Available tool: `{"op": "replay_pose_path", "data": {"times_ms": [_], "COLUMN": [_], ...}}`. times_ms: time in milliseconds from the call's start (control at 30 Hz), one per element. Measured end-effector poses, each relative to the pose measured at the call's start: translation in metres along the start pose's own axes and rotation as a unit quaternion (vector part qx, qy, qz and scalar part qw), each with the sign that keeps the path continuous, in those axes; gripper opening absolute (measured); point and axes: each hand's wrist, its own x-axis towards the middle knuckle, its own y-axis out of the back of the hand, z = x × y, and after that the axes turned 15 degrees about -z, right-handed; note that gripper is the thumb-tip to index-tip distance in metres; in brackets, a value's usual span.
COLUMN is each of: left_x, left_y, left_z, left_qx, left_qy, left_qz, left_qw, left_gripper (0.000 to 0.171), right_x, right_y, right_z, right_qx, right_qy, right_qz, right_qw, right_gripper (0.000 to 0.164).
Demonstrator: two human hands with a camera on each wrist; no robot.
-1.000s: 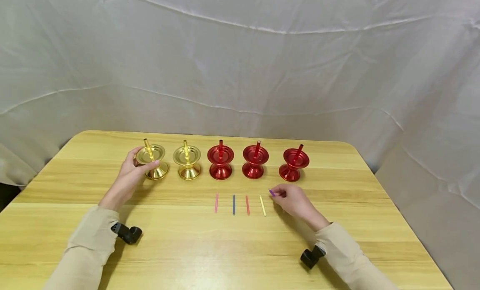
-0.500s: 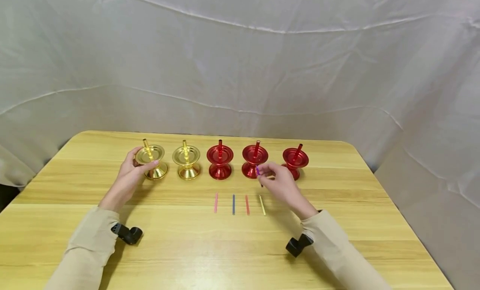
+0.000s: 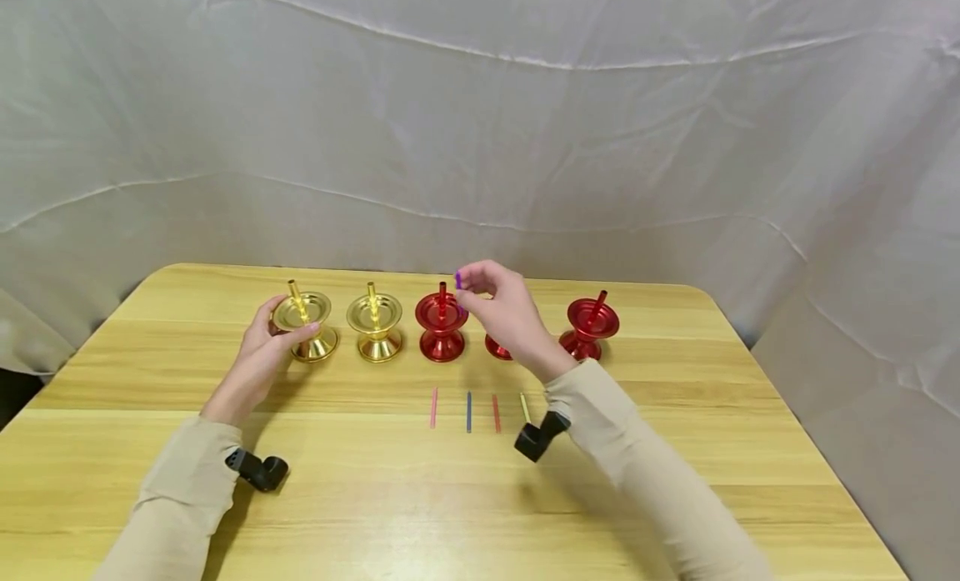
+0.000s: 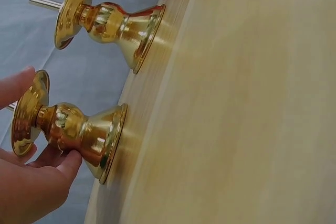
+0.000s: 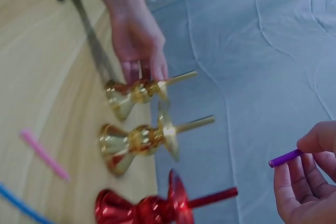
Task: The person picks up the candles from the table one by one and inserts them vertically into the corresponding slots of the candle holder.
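Observation:
My left hand [image 3: 262,348] holds the leftmost gold candle holder [image 4: 100,137] with thumb and fingers around its dish and stem. That holder stands upright on the table. My right hand [image 3: 506,306] is raised and pinches a thin purple candle-like stick [image 5: 285,158] between thumb and fingers. In the head view it is beside the tube of the middle red candle holder [image 3: 442,345]; in the right wrist view it is apart from it. A second gold candle holder [image 3: 379,345] stands between. Another red holder [image 3: 497,348] is mostly hidden behind my right hand.
A last red candle holder [image 3: 581,345] stands at the right end of the row. In front lie similar thin sticks: a pink stick [image 3: 433,408], a blue stick [image 3: 468,413], a red stick [image 3: 496,414] and a yellow stick [image 3: 525,408]. Pale cloth [image 3: 480,147] hangs behind the table.
My right hand has lifted the purple stick off the table area and carried it up and left, past one red holder to the middle one. My left hand has stayed at the gold holder.

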Motion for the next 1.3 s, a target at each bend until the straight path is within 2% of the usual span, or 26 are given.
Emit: {"op": "replay_pose_path", "data": {"times_ms": [200,500,700,1000,1300], "left_x": [-0.002,-0.004,-0.002,-0.007,-0.01], "left_y": [0.001,-0.001,-0.004,-0.002,-0.004], "left_z": [0.001,0.003,0.004,0.002,0.005], "left_qx": [0.005,0.007,0.009,0.007,0.005], "left_qy": [-0.005,-0.002,-0.009,-0.008,-0.006], "left_qz": [0.003,0.003,-0.001,0.008,0.012], "left_qw": [1.0,1.0,0.9999,0.9999,0.9999], "left_gripper": [0.086,0.087,0.085,0.085,0.085], "right_x": [0.022,0.052,0.069,0.1,0.119], "right_y": [-0.016,-0.039,-0.049,-0.08,-0.106], "right_z": [-0.018,-0.035,-0.046,-0.055,-0.066], "right_qx": [0.043,0.028,0.031,0.026,0.005], "right_qy": [0.021,0.033,0.04,0.027,-0.001], "right_qz": [-0.001,-0.027,-0.03,-0.073,-0.062], "right_qw": [0.999,0.999,0.998,0.997,0.998], "right_gripper": [0.017,0.021,0.021,0.015,0.012]}}
